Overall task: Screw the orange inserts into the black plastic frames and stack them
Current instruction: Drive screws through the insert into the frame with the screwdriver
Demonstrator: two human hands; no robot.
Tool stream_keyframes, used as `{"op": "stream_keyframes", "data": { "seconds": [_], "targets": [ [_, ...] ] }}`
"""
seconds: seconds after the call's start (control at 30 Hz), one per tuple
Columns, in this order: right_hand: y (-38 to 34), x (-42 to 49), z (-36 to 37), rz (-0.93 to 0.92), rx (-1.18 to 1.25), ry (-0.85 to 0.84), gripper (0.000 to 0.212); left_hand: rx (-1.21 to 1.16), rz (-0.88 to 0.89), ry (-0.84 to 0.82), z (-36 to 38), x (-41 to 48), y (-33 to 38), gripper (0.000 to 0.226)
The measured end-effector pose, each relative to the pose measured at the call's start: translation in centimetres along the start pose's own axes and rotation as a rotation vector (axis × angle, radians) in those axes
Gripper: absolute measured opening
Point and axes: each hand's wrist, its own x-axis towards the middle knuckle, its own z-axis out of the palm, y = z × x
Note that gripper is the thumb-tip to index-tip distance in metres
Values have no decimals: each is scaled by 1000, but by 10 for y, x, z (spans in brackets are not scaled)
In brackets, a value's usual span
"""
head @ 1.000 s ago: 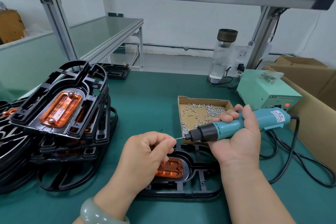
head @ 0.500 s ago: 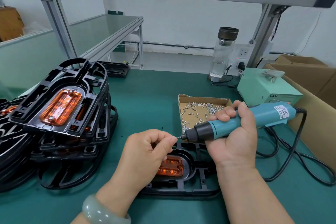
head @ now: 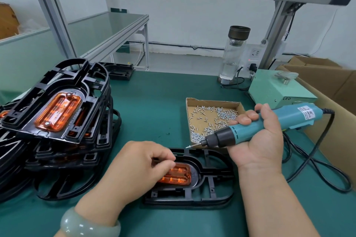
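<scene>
The left hand [head: 134, 167] has dropped from the tip of the screwdriver [head: 250, 131] onto the orange insert [head: 179, 176] in its frame [head: 212, 184] on the worktop [head: 154, 106] (fingers curled; whether pinching, I cannot tell), while the right hand [head: 258, 140] grips the tool, its screw [head: 189, 146] undriven, a finished stack [head: 57, 106] alongside.

Left part of orange insert [head: 178, 176] and of black frame [head: 210, 185] is hidden under left hand [head: 134, 167]. Left fingertips [head: 169, 164] are motion-blurred; whether anything is pinched cannot be told. Near corner of screw tray [head: 212, 100] is covered by right hand [head: 258, 146] and electric screwdriver [head: 240, 134]. Label [head: 306, 114] print is too small to be read. Screw [head: 189, 146] at bit tip is barely resolved. Stack of frames [head: 57, 102] is cut off by left edge, lower frames mostly hidden. Both forearms are cut off by bottom edge.
</scene>
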Motion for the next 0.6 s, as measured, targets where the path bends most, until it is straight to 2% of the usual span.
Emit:
{"op": "stream_keyframes", "data": {
  "seconds": [0.13,0.37,0.5,0.6],
  "targets": [
    [-6,2,0,-41,-81,10,17,223,45,-144,6,-1,4,17],
    [-8,-2,4,-89,-210,-69,13,317,37,-158,9,-1,8,20],
    [-4,-7,6,-78,-256,-129,9,235,15,-199,9,-1,6,46],
    [-2,-8,6,-74,-280,-138,11,137,-20,-214,0,-1,2,49]
  ]
}}
